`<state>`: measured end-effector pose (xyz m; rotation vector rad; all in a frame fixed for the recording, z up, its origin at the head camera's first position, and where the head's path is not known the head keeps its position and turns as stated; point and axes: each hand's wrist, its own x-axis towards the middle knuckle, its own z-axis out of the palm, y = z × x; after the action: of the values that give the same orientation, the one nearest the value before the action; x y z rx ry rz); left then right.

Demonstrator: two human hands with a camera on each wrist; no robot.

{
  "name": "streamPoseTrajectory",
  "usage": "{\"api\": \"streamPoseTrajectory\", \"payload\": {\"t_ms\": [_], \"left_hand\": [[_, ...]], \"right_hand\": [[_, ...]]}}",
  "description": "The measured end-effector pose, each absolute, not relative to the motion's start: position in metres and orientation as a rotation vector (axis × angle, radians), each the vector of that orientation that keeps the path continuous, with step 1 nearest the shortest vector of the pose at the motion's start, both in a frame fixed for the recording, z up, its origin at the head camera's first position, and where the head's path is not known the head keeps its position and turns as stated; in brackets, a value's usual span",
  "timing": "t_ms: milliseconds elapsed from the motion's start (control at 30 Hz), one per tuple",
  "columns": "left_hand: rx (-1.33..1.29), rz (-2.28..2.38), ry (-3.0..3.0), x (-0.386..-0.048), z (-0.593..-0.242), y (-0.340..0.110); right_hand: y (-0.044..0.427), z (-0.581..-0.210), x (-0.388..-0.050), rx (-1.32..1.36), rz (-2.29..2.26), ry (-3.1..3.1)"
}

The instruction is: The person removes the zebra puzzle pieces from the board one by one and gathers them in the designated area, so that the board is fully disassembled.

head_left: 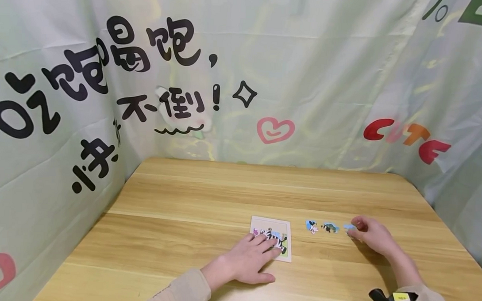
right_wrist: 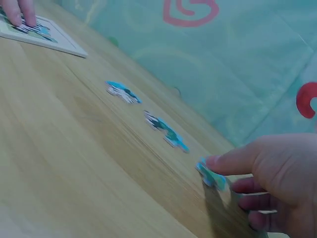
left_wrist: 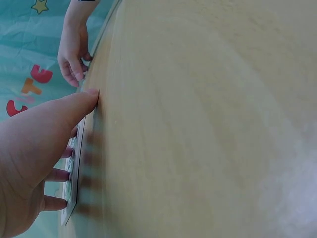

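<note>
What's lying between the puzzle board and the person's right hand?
Two loose puzzle pieces lie there in a row on the table, visible in the head and right wrist views; a third piece is at the right hand itself.

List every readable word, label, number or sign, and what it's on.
"吃饱喝饱,": black print, fabric backdrop
"快": black, same backdrop, lower left; the character beside it is lost in a fold
"不倒!": black, same backdrop
"CUTE": same backdrop, right side; U faint
Yellow label on the black wrist strap: too small to read
Puzzle board, loose pieces: no legible text
</note>
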<state>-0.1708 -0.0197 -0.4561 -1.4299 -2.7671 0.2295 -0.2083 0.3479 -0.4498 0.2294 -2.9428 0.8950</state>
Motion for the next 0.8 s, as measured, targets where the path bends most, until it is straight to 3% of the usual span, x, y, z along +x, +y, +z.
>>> {"api": "streamPoseTrajectory", "payload": {"t_ms": [167,433,800], "left_hand": [[-1.423,0.243,-2.756,-0.17,-0.456,-0.02],[-1.4,0.23,-2.777,-0.169,-0.456,-0.017],[-1.357,0.166,-2.784,-0.159,-0.452,-0.032]], "right_hand": [[0.331,-0.44,-0.207,0.195,0.86,-2.887],[0.277,-0.42,-0.215,0.391,1.016,-2.79],[0.21,-0.434,-0.224,0.527,1.19,-2.853]]}}
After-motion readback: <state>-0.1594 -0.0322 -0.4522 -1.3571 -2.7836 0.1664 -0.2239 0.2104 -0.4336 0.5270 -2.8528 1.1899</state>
